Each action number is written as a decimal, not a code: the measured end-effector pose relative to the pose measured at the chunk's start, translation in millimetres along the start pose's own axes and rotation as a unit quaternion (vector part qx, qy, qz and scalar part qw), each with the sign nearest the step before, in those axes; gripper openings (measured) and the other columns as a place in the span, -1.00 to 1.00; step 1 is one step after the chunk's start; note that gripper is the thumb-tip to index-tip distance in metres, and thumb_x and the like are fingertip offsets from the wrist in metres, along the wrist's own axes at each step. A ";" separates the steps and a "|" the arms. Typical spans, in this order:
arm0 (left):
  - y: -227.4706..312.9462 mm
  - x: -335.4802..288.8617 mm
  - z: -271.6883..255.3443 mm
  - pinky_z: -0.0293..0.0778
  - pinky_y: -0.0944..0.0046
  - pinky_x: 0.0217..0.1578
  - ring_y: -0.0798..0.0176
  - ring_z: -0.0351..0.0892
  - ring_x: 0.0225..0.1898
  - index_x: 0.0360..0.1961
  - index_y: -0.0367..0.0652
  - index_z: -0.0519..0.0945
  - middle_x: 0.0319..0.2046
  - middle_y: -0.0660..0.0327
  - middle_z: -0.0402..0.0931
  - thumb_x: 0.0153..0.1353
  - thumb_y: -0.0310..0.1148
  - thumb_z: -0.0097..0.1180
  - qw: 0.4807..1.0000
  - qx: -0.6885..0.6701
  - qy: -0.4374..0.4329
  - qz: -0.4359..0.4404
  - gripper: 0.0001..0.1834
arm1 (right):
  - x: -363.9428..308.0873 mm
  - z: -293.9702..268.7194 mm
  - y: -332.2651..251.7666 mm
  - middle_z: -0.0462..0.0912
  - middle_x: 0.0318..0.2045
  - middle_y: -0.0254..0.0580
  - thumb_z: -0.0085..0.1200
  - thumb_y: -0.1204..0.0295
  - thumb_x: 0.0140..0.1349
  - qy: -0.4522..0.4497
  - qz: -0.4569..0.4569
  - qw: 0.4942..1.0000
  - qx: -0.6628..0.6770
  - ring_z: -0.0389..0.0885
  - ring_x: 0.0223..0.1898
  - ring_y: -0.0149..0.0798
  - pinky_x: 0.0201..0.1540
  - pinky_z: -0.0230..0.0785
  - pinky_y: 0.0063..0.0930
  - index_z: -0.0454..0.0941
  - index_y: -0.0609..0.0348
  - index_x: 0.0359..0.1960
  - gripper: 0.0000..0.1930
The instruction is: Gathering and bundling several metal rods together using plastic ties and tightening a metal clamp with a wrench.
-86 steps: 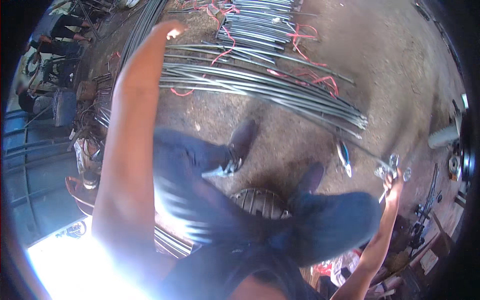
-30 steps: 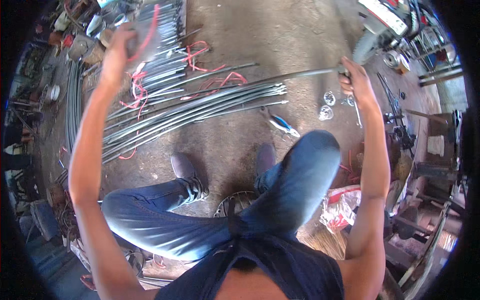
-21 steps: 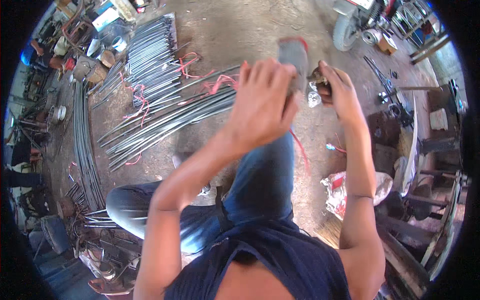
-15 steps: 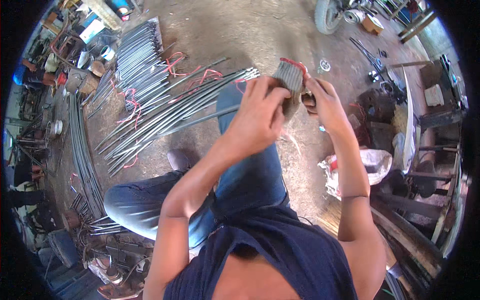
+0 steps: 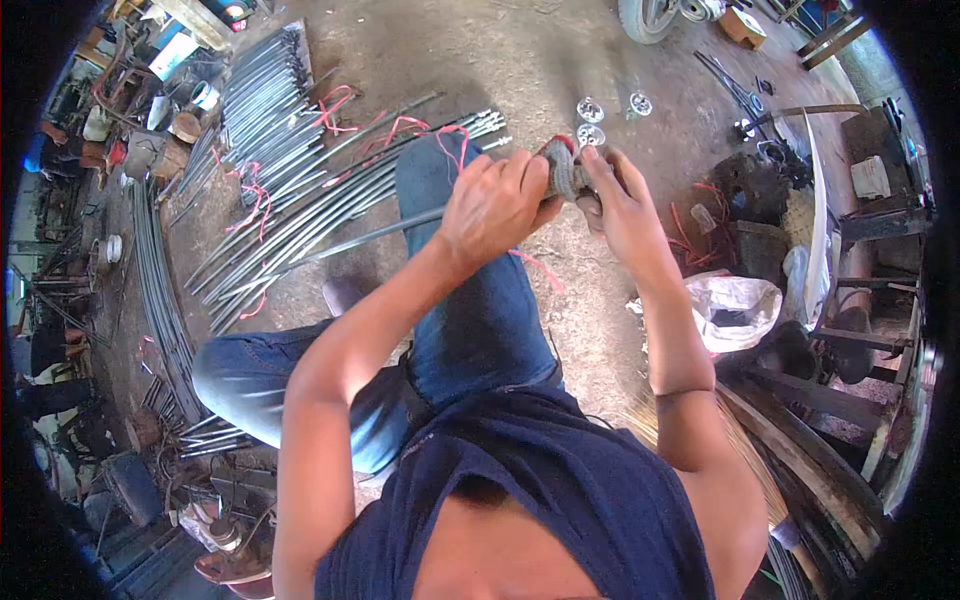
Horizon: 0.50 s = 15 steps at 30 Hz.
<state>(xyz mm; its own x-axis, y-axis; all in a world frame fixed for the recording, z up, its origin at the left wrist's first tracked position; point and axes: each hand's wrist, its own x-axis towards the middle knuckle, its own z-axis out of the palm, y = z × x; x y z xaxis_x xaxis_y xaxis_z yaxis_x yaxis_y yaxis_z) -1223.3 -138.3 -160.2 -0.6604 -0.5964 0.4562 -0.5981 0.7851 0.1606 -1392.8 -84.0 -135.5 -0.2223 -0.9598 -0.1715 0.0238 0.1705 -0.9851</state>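
Note:
My left hand (image 5: 495, 205) is closed round a long grey metal rod (image 5: 385, 230), which slants across my raised knee; its far end is hidden by the hand. Just past those fingers, a grey knitted work glove (image 5: 565, 172) with a red hem is bunched up. Thumb and fingers of my right hand (image 5: 622, 195) are closed on this glove, touching it from the right. What lies inside the bunched fabric cannot be seen. To the left of my knee, a loose pile of similar metal rods (image 5: 310, 245) lies on the ground.
A large bundle of rods (image 5: 265, 110) with red ties lies at the far left. Small round discs (image 5: 590, 108) rest beyond my hands. On the right are a white sack (image 5: 735, 310), dark metal parts and a wheel (image 5: 645, 18). Long dark bars (image 5: 170, 290) lie left.
The glove has gone from standing upright to bunched between my hands. My left hand has shifted left and down onto the rod. Round discs behind the hands have come into view.

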 end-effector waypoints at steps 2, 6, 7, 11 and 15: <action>-2.4 4.4 -0.9 0.49 0.11 -0.35 0.04 0.60 -0.30 -0.04 -0.26 0.45 -0.38 0.14 0.47 0.01 -0.21 0.31 0.998 -0.047 0.034 0.030 -0.47 | 3.1 -2.4 5.4 0.29 -0.64 -0.47 -0.02 0.13 0.44 0.009 -0.047 0.998 -0.031 0.12 -0.69 -0.60 -0.66 -0.12 -0.63 0.49 0.08 -0.16 -0.72; -6.1 7.5 1.8 0.51 0.08 -0.33 -0.02 0.59 -0.27 -0.01 -0.28 0.42 -0.32 0.05 0.49 0.02 -0.24 0.31 0.995 -0.063 0.067 0.043 -0.45 | 3.0 -7.0 -1.3 0.30 -0.64 -0.45 -0.05 0.18 0.45 -0.001 0.020 0.999 0.050 0.16 -0.67 -0.59 -0.64 -0.09 -0.62 0.47 0.12 -0.17 -0.74; -3.3 8.1 3.3 0.51 0.08 -0.33 -0.02 0.59 -0.27 -0.01 -0.28 0.42 -0.32 0.05 0.49 0.02 -0.24 0.31 0.995 -0.068 0.066 0.044 -0.45 | 3.1 -13.4 4.4 0.35 -0.60 -0.42 -0.05 0.20 0.45 -0.026 0.012 0.996 0.081 0.20 -0.63 -0.59 -0.60 -0.03 -0.62 0.49 0.17 -0.21 -0.73; -2.7 8.5 3.0 0.51 0.08 -0.25 -0.01 0.57 -0.23 -0.10 -0.25 0.44 -0.29 0.07 0.48 0.00 -0.24 0.30 0.993 -0.106 0.033 0.038 -0.51 | -5.8 -11.2 5.8 0.38 -0.58 -0.44 -0.04 0.25 0.44 -0.004 -0.055 0.998 0.029 0.23 -0.58 -0.60 -0.55 0.03 -0.63 0.54 0.24 -0.23 -0.72; -6.0 13.3 -0.8 0.46 0.11 -0.16 0.05 0.54 -0.17 -0.19 -0.22 0.45 -0.29 0.14 0.48 -0.03 -0.21 0.29 0.991 -0.111 0.045 0.068 -0.56 | -11.7 -10.3 -5.0 0.41 -0.55 -0.44 -0.05 0.26 0.45 0.017 -0.030 0.999 0.002 0.25 -0.55 -0.60 -0.52 0.05 -0.63 0.55 0.26 -0.22 -0.71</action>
<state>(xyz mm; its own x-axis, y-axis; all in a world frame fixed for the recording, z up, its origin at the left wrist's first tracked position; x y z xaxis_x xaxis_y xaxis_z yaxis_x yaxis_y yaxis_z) -1228.2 -150.8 -154.4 -0.6786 -0.4738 0.5613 -0.3863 0.8802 0.2758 -1400.4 -71.3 -128.3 -0.2571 -0.9599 -0.1118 0.0127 0.1124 -0.9936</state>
